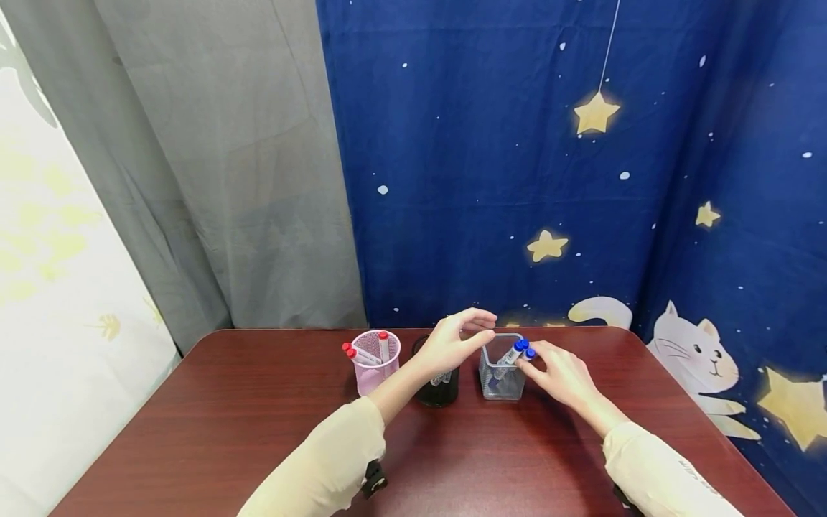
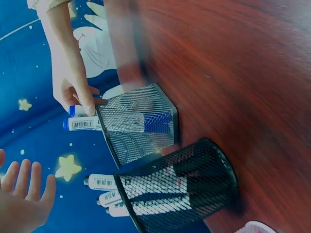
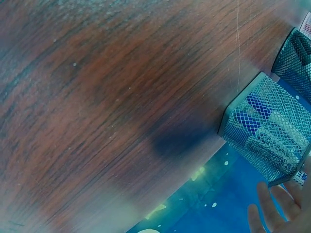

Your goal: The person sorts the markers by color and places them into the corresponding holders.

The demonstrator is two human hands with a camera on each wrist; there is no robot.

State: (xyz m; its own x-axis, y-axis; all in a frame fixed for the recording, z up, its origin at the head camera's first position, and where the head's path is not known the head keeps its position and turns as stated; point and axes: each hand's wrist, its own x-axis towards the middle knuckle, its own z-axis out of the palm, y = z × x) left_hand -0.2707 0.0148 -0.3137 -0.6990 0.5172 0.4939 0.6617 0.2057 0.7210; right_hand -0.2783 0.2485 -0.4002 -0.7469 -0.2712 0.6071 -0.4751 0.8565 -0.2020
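Note:
A grey square mesh pen holder (image 1: 502,390) stands at the back of the table with blue-capped markers (image 1: 513,353) leaning in it. My right hand (image 1: 563,375) is at its right rim, fingertips beside the blue caps. In the right wrist view that hand's fingers (image 3: 268,206) extend loosely past the rim; the thumb is hidden. My left hand (image 1: 452,346) hovers above the black round mesh pen holder (image 1: 441,395), fingers extended and holding nothing. Several black-capped markers (image 2: 103,182) stick out of the black holder (image 2: 206,187) in the left wrist view.
To the left stands a pink mesh pen holder (image 1: 370,379) with several red-capped markers (image 1: 384,345). All three holders stand in a row near the far edge of the brown table (image 1: 258,424). A blue star-patterned curtain (image 1: 465,158) hangs behind.

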